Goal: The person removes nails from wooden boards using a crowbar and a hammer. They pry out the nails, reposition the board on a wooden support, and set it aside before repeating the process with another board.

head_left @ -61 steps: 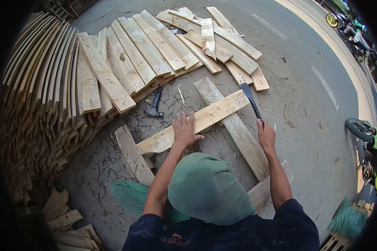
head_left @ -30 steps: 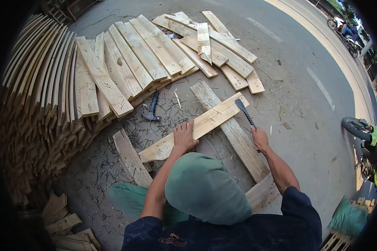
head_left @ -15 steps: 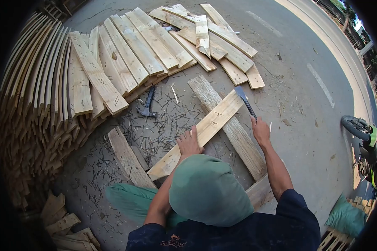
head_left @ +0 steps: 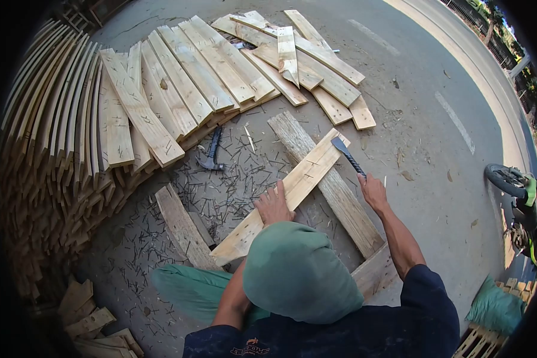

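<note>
1. We see a pale plank (head_left: 283, 194) lying slantwise across a grey weathered board (head_left: 325, 182), its far end resting on that board and its near end low beside another grey board (head_left: 182, 224).
2. A dark pry bar (head_left: 347, 156) has its flat tip set against the plank's far end.
3. We find this on bare concrete ground (head_left: 435, 155) outdoors, strewn with loose nails (head_left: 221, 191); a hammer (head_left: 210, 150) lies among them, apart from the plank.
4. Beyond it lie rows of loose planks (head_left: 191, 77), with a tall stack (head_left: 48, 149) at the left.
5. Our left hand (head_left: 273, 206) presses flat on the plank's middle, fingers spread, arm reaching forward.
6. Our right hand (head_left: 373, 192) is closed round the bar's handle, arm stretched out.
</note>
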